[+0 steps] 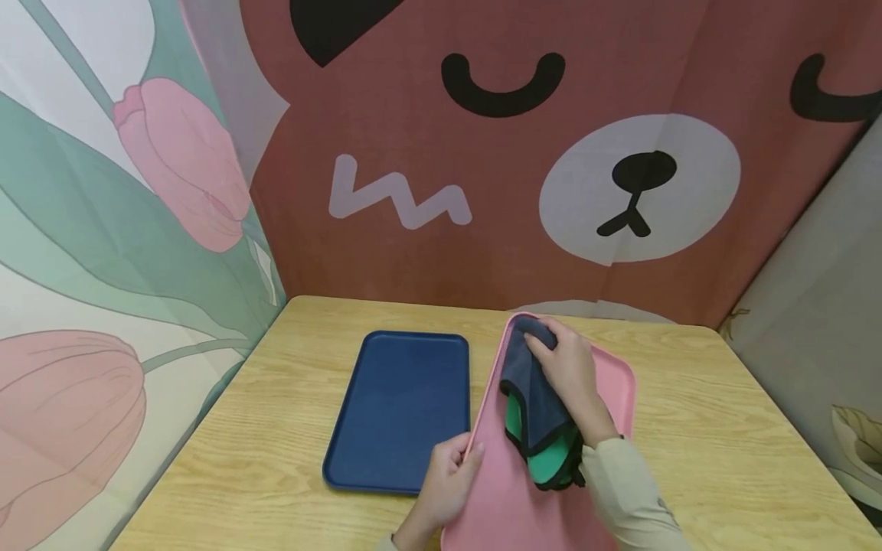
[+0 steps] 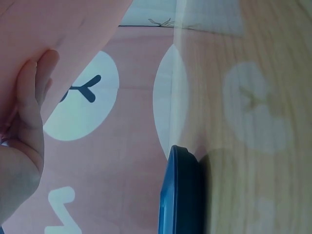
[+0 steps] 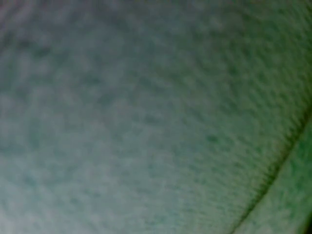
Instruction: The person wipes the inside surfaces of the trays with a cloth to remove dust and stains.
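A pink tray (image 1: 503, 513) is held up at a tilt over the table. My left hand (image 1: 446, 482) grips its left rim, thumb on the inner face; in the left wrist view the fingers of that hand (image 2: 29, 131) lie against the tray's underside (image 2: 53, 29). With my right hand (image 1: 570, 371) I hold a cloth (image 1: 537, 405), grey-blue on one side and green on the other with black edging, against the tray's upper left corner. The cloth's lower part hangs loosely over the tray. Blurred cloth (image 3: 146, 117) fills the right wrist view, hiding the fingers there.
A dark blue tray (image 1: 406, 413) lies flat on the wooden table (image 1: 262, 428), just left of the pink one. Behind the table hangs a curtain (image 1: 503, 252) printed with a bear. A tulip-patterned curtain (image 1: 186, 298) borders the left side.
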A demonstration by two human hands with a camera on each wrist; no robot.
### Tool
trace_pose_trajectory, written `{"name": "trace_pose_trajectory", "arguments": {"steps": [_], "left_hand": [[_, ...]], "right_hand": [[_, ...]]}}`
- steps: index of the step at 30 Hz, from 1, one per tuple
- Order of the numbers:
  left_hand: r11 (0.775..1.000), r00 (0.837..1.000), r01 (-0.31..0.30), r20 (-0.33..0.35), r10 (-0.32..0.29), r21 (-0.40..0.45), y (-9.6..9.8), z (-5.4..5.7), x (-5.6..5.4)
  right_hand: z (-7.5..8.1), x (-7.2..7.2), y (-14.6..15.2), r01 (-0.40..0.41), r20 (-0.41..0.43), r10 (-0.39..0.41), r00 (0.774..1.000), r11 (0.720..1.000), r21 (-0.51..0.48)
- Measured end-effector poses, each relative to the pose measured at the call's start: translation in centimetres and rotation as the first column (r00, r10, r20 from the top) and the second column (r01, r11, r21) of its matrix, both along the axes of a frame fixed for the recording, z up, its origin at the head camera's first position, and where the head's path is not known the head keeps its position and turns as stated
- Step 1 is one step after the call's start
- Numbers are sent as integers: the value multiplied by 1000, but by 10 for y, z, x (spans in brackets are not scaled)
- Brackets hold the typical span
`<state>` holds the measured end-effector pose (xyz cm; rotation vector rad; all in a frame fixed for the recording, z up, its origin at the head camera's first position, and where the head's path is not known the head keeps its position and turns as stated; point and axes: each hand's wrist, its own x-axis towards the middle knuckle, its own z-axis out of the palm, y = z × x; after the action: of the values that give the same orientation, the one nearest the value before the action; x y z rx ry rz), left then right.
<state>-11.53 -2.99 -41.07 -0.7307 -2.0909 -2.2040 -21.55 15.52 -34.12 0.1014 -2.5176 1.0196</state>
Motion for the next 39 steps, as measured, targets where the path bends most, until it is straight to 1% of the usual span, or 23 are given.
{"name": "trace_pose_trajectory", "arguments": {"steps": [4,9,16,21,25,28,31,34,37,39], "left_hand": [[1000,1000,1,-22,-1,16,0,-1,-1],[1000,1000,-2,-6,3,19,-1,0,0],[1000,1000,-11,-4,11,29,-4,1,1],[999,999,-46,20,45,27,-7,3,1],[998,999,-48,-3,48,37,-8,3,-1],[998,999,-44,-6,44,41,-8,-2,-3],[998,999,-45,10,45,49,-9,-10,-6],[997,998,-57,10,56,60,-11,-18,-9],[995,997,-75,-11,76,72,-12,-20,-11],[994,996,-82,-12,83,79,-13,-19,-11]], "right_hand": [[-1,-1,5,8,4,-8,1000,1000,-4],[-3,0,11,11,-11,-11,1000,1000,-1],[-8,1,19,35,24,-35,999,999,0],[-11,1,25,57,24,-58,998,998,34],[-13,0,29,76,2,-76,997,995,63],[-15,0,32,83,-15,-82,997,994,64],[-16,2,36,94,-8,-94,996,993,66],[-18,3,42,122,3,-123,992,990,76],[-18,4,47,143,13,-144,989,987,77],[-19,4,51,146,25,-148,989,987,73]]}}
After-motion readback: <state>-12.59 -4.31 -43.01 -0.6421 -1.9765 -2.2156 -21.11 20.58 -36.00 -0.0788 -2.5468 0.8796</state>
